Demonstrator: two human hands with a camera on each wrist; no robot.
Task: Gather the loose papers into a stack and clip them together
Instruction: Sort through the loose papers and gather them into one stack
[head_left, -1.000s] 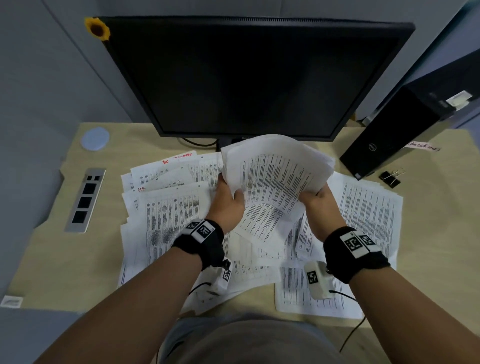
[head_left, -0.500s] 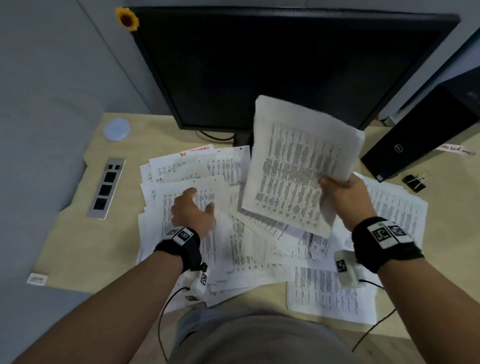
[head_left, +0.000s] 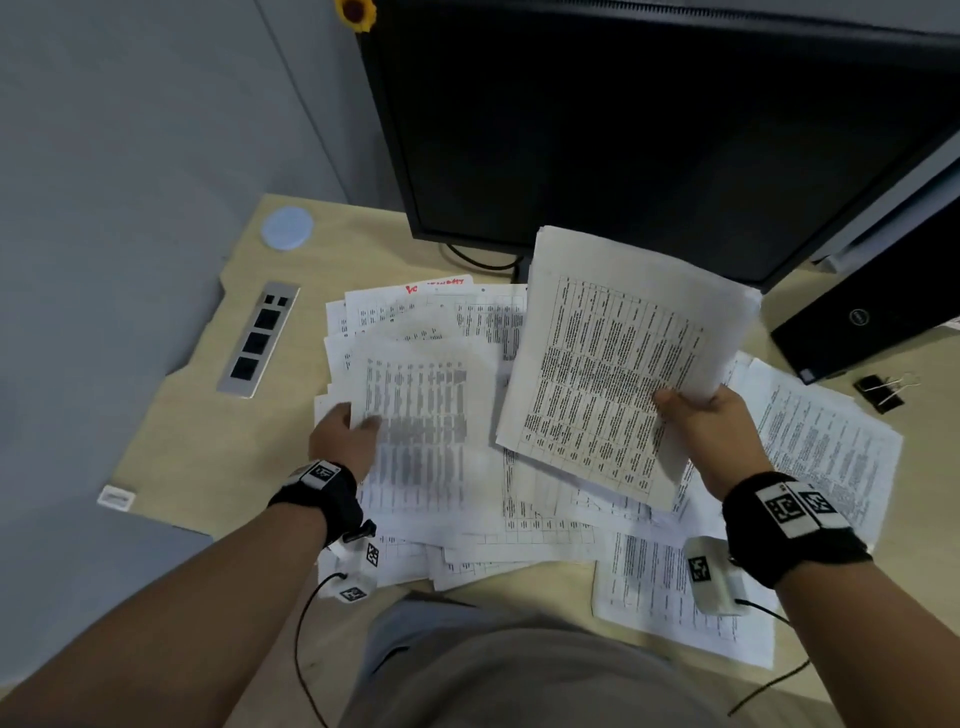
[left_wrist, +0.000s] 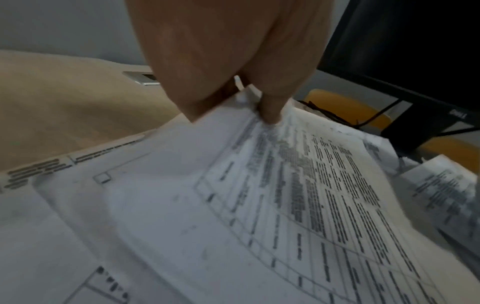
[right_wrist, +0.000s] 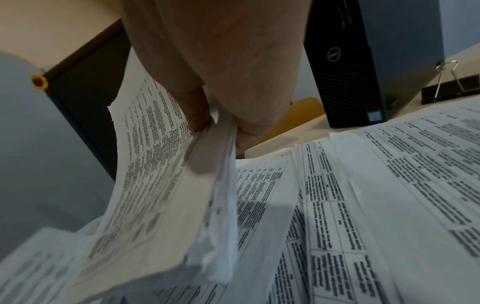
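Note:
My right hand (head_left: 698, 415) grips a stack of printed papers (head_left: 618, 364) by its right edge and holds it tilted above the desk; the right wrist view shows thumb and fingers (right_wrist: 197, 111) clamped on the stack (right_wrist: 161, 185). My left hand (head_left: 345, 431) pinches the left edge of a single printed sheet (head_left: 421, 415) that lifts off the pile, thumb on top (left_wrist: 270, 111). Several loose sheets (head_left: 519, 525) lie spread over the wooden desk (head_left: 187, 441). A black binder clip (head_left: 883, 389) lies at the right, beside the computer.
A dark monitor (head_left: 649, 130) stands behind the papers, its stand and cable at the back. A black desktop computer (head_left: 872, 312) stands at the right. A power socket strip (head_left: 257, 345) and a round blue disc (head_left: 287, 227) sit on the desk's left part.
My left hand let go of the stack, went left to the pile and took hold of one sheet's edge. The right hand alone now holds the stack, slightly lowered.

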